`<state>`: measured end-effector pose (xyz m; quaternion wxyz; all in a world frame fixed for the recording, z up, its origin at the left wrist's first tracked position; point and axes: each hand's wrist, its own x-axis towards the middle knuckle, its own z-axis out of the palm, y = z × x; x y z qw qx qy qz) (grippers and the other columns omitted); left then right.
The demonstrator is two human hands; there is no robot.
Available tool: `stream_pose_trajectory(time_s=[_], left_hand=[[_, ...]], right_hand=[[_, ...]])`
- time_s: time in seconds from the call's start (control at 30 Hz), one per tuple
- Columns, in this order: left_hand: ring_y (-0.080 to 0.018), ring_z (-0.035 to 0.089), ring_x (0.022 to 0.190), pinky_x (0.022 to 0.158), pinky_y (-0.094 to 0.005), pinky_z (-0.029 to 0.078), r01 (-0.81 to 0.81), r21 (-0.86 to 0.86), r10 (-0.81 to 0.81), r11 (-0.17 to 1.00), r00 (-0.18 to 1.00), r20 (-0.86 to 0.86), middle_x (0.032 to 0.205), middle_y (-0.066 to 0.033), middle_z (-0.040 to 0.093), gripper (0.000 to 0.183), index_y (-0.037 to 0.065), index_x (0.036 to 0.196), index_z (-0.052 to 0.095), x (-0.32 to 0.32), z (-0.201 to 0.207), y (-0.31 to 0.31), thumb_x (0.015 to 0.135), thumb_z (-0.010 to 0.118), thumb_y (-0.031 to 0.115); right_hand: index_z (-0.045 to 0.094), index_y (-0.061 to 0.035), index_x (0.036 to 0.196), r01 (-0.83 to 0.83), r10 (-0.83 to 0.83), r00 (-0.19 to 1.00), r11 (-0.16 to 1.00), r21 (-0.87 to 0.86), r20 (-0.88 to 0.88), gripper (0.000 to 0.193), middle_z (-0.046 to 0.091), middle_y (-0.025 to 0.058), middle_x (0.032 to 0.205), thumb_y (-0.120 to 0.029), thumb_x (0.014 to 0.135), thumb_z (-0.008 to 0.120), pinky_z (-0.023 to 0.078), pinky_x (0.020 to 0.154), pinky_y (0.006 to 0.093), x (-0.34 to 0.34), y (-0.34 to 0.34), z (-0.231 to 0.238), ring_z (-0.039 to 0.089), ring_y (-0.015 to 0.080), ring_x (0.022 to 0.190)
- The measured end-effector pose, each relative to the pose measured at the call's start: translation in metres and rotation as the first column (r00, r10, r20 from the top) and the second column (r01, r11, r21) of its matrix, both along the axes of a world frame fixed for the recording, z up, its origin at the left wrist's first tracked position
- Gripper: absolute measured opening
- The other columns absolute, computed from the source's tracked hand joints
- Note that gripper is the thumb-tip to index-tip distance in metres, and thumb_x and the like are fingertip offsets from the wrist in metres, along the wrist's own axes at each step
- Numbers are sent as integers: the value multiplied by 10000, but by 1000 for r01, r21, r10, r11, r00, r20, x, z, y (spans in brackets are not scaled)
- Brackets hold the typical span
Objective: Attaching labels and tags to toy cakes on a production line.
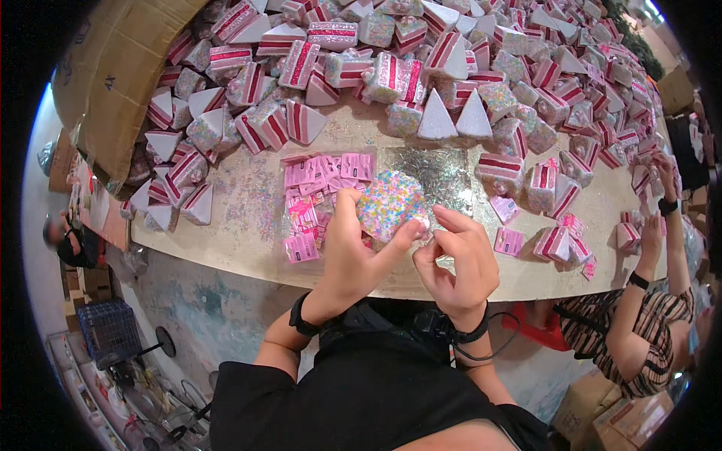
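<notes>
My left hand (353,244) is closed around a decorative cake slice (389,204) whose face is covered in pastel sprinkles. At its lower right corner, next to a small pale bit, my right hand (459,259) has thumb and index finger pressed together. What lies in that pinch is too small to make out. Behind the held slice is a clear tray (282,192) of pink printed tags (331,173). Beside it sits a patch of silvery glitter strands (432,180). Two loose pink tags (508,241) lie to the right of my right hand.
A large heap of cake slices (391,79) covers the far side of the table (248,252). Tagged slices (558,244) lie at right. A cardboard box (124,83) stands at far left. At right, another person (639,331) in a striped top works with raised hands.
</notes>
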<state>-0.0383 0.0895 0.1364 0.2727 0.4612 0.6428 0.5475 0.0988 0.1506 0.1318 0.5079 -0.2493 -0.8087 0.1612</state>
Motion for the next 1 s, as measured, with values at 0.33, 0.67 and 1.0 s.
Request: stream_pose_trajectory(time_s=[0.33,0.67,1.0], left_hand=[[-147,532,593,534,-317,435,-10,-77,14,997,999,49,698,-96,570,401,14,835,459,-4,-9,3,775,774,254],[-203,439,509,483,-354,384,-64,-40,54,997,976,-213,586,-113,454,434,12,761,448,6,-5,10,753,781,290],[-313,515,564,507,-387,413,-73,35,81,997,933,-350,673,-144,498,442,-1,822,466,16,-4,12,725,794,278]], right_hand=[[576,70,850,-260,234,959,953,158,162,224,580,127,753,98,655,684,555,680,373,23,17,3,673,322,860],[564,16,827,-285,300,953,936,-206,46,233,586,119,767,98,652,694,529,622,332,31,22,9,674,311,868],[570,19,838,-163,173,985,941,-297,6,224,590,128,767,107,668,685,545,648,347,35,10,7,669,336,907]])
